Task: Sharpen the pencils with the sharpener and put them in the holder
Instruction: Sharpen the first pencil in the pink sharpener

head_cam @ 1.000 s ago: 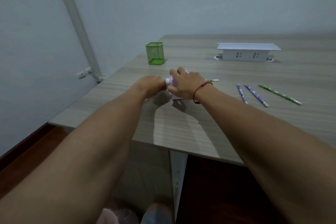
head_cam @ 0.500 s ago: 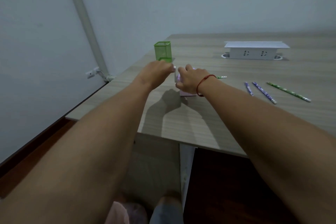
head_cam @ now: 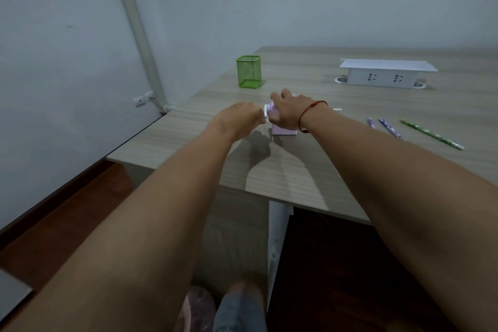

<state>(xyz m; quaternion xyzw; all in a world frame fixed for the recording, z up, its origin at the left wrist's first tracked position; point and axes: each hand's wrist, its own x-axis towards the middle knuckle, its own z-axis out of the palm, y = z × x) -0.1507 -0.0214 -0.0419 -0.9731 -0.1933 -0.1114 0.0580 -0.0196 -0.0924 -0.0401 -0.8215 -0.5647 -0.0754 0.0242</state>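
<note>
Head view: at frame centre the right hand point(head_cam: 289, 113) clasps the pink sharpener point(head_cam: 284, 131) from above, and the left hand point(head_cam: 242, 118) curls round its white crank point(head_cam: 266, 112). A pencil point(head_cam: 336, 109) pokes out rightward. The green holder point(head_cam: 248, 71) stands higher up. Best to press the body down and crank evenly, so nothing skids

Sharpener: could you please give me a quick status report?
Left hand grips crank; right hand holds sharpener. One pencil inserted; three loose pencils right. Holder path clear.
</note>
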